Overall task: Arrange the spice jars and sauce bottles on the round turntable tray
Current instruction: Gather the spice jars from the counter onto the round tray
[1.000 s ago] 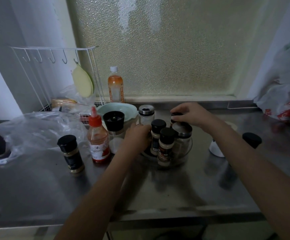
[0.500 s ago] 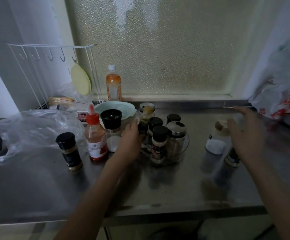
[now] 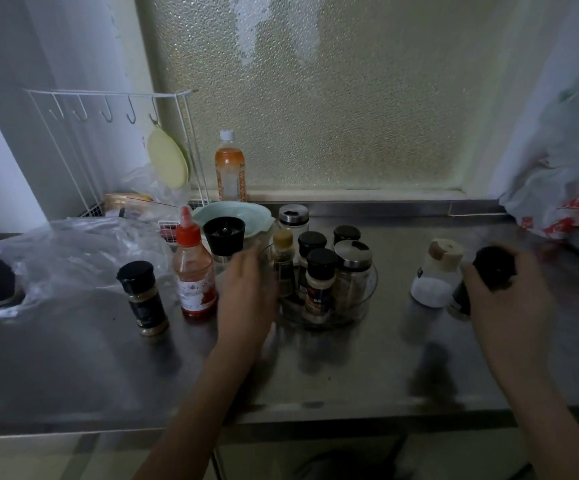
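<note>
Fingers of the right hand (image 3: 504, 299) clasp a black-capped jar (image 3: 488, 271) near the counter's right edge, tray-bound; left hand (image 3: 246, 296), loose, steadies the turntable tray (image 3: 372, 282).

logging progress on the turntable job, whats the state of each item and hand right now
clear round turntable tray: holds several upright jars
red-capped sauce bottle: upright on counter, off tray
black-lidded brown spice jar: upright on counter, off tray
beige-lidded white jar: upright on counter, off tray
black-lidded dark jar: gripped by right hand
left hand: at tray's left edge, grip unclear
right hand: closed around dark jar
</note>
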